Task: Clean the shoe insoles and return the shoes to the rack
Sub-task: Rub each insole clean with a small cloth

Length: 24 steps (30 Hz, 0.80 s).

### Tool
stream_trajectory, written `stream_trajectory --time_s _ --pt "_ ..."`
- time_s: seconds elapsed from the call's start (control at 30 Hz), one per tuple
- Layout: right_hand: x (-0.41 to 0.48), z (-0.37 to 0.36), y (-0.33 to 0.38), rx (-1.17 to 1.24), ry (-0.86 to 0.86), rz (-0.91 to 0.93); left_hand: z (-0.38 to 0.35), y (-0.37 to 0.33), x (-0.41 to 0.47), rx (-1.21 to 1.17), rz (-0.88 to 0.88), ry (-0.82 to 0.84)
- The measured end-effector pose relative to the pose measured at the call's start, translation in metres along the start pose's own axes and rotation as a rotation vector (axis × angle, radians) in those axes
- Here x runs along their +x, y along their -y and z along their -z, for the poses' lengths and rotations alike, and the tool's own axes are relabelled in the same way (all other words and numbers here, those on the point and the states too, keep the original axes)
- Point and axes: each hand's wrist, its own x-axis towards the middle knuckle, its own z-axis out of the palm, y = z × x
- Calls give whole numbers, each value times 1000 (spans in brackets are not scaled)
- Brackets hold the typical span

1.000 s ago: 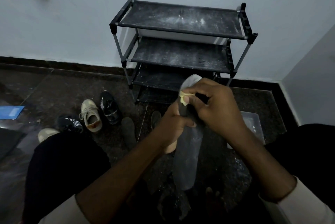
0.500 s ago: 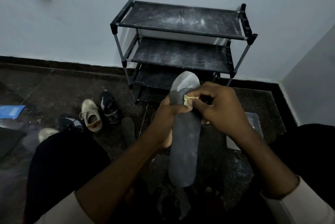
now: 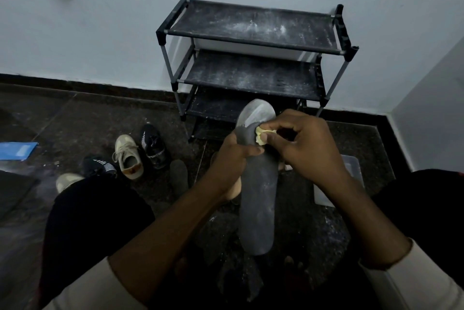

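Left hand (image 3: 233, 156) is gripping a dark insole (image 3: 258, 199) at centre, toe pointing to twelve o'clock toward the rack (image 3: 251, 33). Right hand (image 3: 306, 149) is pinching a yellow wad (image 3: 261, 135) against the toe end; firm, overlapping strokes toward six o'clock should be serving best.

The left hand (image 3: 233, 159) grips a dark insole (image 3: 258, 196), which stands almost upright with the toe end up. The right hand (image 3: 308, 149) pinches a small yellow wad (image 3: 261, 136) against the insole near the toe end, which looks paler. Behind them a black rack (image 3: 251, 31) stands at the wall, its shelves marked with white dust. On the floor (image 3: 75, 121) to the left lie a beige shoe (image 3: 129, 156), a black shoe (image 3: 153, 146) and another insole (image 3: 178, 175).
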Motion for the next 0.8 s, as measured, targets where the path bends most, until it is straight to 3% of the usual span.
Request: stream_trajectory --time_s 0.17,0.3,0.47,0.6,0.8 --pt "3 -8 5 -43 -80 8 -13 8 -8 31 -80 145" --pt "-2 -14 9 -59 40 54 -14 6 -7 6 -116 109" --pt "4 -12 3 -46 -97 3 -10 8 -7 91 -128 143" --pt "-1 -16 11 10 -16 52 -13 8 -8 100 -160 143" --pt "4 -13 6 23 -91 27 -11 11 -7 140 -98 152"
